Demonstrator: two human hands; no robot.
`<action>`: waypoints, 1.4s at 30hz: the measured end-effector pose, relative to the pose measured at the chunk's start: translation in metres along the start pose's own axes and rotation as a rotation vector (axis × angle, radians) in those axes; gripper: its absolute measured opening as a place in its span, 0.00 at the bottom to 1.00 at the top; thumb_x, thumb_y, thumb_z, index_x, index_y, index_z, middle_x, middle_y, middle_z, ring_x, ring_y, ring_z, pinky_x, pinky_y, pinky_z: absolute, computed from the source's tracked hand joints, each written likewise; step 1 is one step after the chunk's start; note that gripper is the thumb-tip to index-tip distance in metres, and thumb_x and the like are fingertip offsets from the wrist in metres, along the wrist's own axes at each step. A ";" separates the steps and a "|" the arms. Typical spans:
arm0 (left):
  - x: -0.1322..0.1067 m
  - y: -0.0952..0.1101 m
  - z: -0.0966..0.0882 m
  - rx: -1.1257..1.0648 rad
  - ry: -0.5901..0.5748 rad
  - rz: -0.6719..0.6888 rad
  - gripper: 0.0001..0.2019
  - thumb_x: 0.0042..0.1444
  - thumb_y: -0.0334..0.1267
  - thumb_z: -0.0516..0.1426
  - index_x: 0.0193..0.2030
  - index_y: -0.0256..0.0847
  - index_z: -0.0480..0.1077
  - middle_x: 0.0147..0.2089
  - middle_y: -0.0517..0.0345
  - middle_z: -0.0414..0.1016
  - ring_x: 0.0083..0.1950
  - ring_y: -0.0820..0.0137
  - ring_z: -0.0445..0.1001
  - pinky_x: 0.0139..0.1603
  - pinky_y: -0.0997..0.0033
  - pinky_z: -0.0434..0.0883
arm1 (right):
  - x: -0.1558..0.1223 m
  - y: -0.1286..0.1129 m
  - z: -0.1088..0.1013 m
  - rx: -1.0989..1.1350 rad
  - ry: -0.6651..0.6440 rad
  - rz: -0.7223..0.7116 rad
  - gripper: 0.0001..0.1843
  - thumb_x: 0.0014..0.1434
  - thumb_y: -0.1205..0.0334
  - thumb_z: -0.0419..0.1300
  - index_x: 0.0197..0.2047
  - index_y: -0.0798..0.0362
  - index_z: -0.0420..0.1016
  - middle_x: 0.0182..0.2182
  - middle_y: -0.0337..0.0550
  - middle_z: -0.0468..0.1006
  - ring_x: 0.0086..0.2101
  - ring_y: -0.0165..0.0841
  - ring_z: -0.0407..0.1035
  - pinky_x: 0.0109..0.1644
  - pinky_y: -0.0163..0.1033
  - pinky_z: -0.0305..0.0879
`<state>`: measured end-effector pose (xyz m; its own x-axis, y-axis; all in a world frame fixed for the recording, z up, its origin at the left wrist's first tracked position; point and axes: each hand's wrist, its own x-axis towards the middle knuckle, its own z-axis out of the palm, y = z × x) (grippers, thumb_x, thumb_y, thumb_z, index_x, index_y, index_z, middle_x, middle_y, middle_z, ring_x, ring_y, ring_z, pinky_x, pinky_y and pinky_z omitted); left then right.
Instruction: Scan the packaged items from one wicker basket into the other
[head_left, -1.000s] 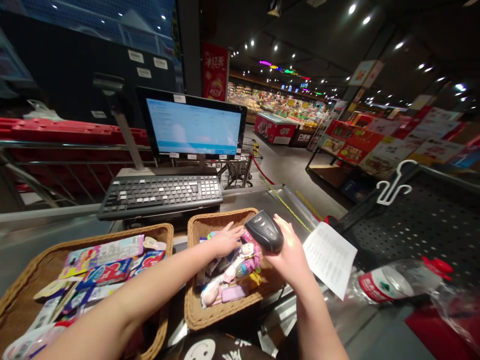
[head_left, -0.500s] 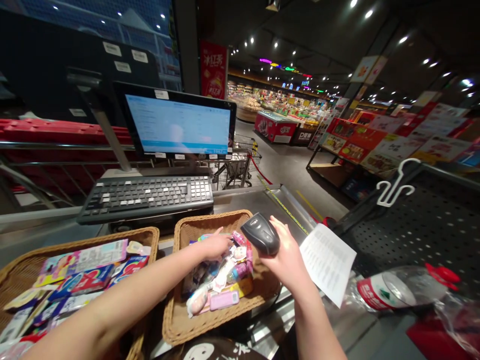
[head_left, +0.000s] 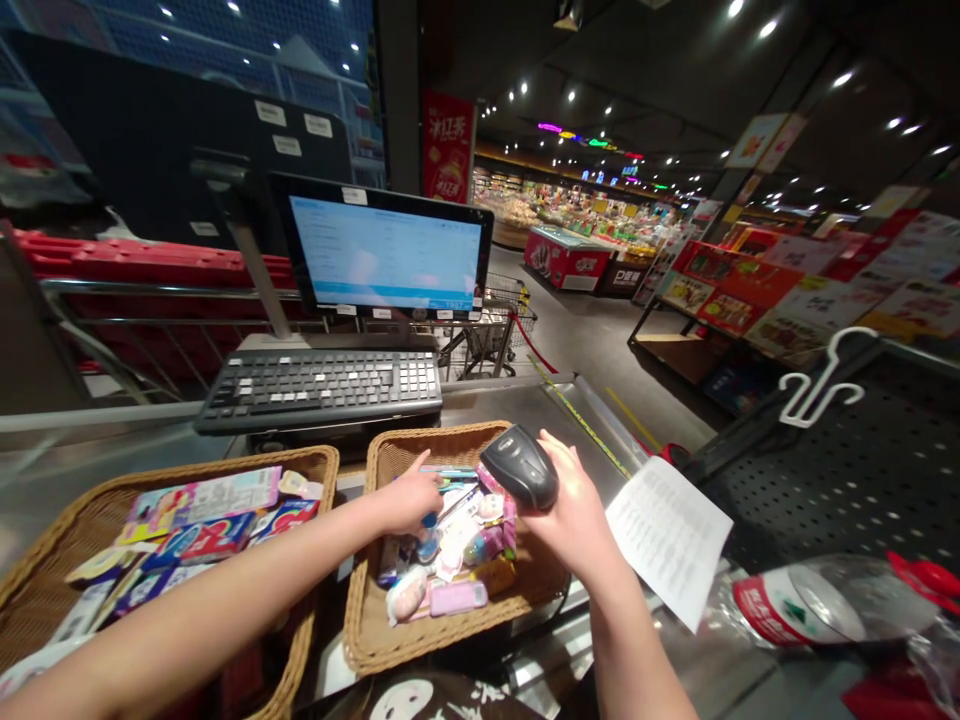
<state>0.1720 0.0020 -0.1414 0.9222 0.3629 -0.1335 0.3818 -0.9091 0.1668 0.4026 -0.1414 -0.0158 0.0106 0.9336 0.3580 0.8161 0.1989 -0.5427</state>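
Observation:
My right hand is wrapped round a black barcode scanner, held above the right side of a wicker basket. My left hand is inside that basket, fingers curled down over the small packaged goods, one finger raised. A bit of blue shows beneath its fingertips; what they grip is hidden. Around it lie a pink-lilac packet, a pale rounded pack and several colourful small items. To the left, a second wicker basket holds flat packets, partly covered by my left forearm.
Behind the baskets stand a black keyboard and a lit monitor. A printed paper sheet lies right of my right hand, near a large clear bottle. A white hanger hook is on the dark perforated panel.
My left hand has drawn back leftward within the basket, its fingers more curled. The scanner stays in my right hand, nearly still. The view has turned slightly left.

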 end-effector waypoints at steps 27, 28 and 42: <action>-0.160 -0.009 -0.125 0.068 0.767 -0.160 0.10 0.59 0.46 0.59 0.43 0.44 0.74 0.73 0.45 0.51 0.73 0.52 0.51 0.70 0.34 0.37 | 0.019 -0.113 0.014 -0.056 0.173 -0.345 0.28 0.52 0.66 0.60 0.58 0.48 0.68 0.58 0.49 0.70 0.64 0.52 0.55 0.67 0.68 0.49; -0.167 -0.009 -0.127 0.063 0.796 -0.180 0.10 0.59 0.46 0.59 0.43 0.44 0.74 0.74 0.46 0.50 0.73 0.52 0.51 0.70 0.35 0.37 | 0.020 -0.119 0.016 -0.049 0.166 -0.370 0.28 0.52 0.67 0.60 0.58 0.47 0.68 0.58 0.49 0.70 0.64 0.52 0.55 0.67 0.67 0.49; -0.259 -0.021 -0.138 0.073 1.018 -0.472 0.11 0.57 0.48 0.59 0.40 0.44 0.76 0.75 0.51 0.45 0.75 0.54 0.46 0.72 0.39 0.39 | 0.028 -0.195 0.066 0.012 -0.041 -0.460 0.27 0.50 0.69 0.58 0.54 0.47 0.71 0.58 0.49 0.69 0.66 0.52 0.50 0.68 0.69 0.41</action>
<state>-0.0663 -0.0443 0.0243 0.3190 0.6415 0.6976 0.7322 -0.6342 0.2483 0.2058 -0.1346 0.0494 -0.3743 0.7584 0.5335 0.7239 0.5986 -0.3430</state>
